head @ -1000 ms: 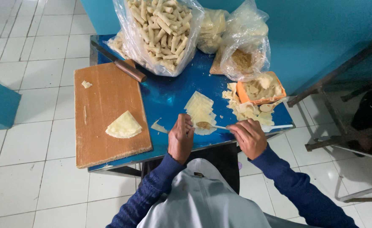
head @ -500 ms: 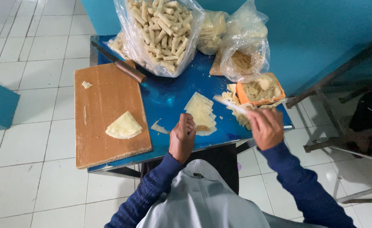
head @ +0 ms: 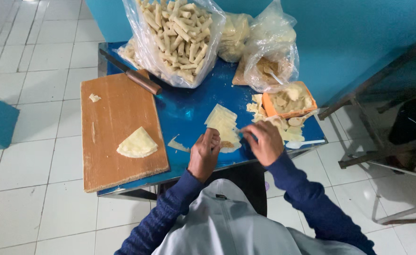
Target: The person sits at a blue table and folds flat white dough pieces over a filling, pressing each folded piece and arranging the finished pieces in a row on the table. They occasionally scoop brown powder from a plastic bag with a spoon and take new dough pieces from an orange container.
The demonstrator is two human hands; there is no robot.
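A stack of pale thin pastry sheets (head: 221,122) lies on the blue table (head: 184,111) in front of me. My left hand (head: 204,153) rests with curled fingers on the near edge of the top sheet, pinching it. Just to the right of the stack, my right hand (head: 264,141) is closed on a thin utensil whose tip points left toward the sheet. An orange tub of pale filling (head: 290,99) stands just beyond my right hand, with loose pastry pieces around it.
A wooden cutting board (head: 123,141) at left carries a folded pastry sheet (head: 137,144) and a scrap. A brown-handled knife (head: 139,79), a large bag of rolled sticks (head: 175,38) and smaller bags (head: 271,61) sit at the back. A white spoon (head: 307,142) lies near the right edge. A metal frame (head: 382,94) stands right.
My right hand went to the orange tub with the utensil and has come back left to the pastry sheet. My left hand has stayed on the sheet.
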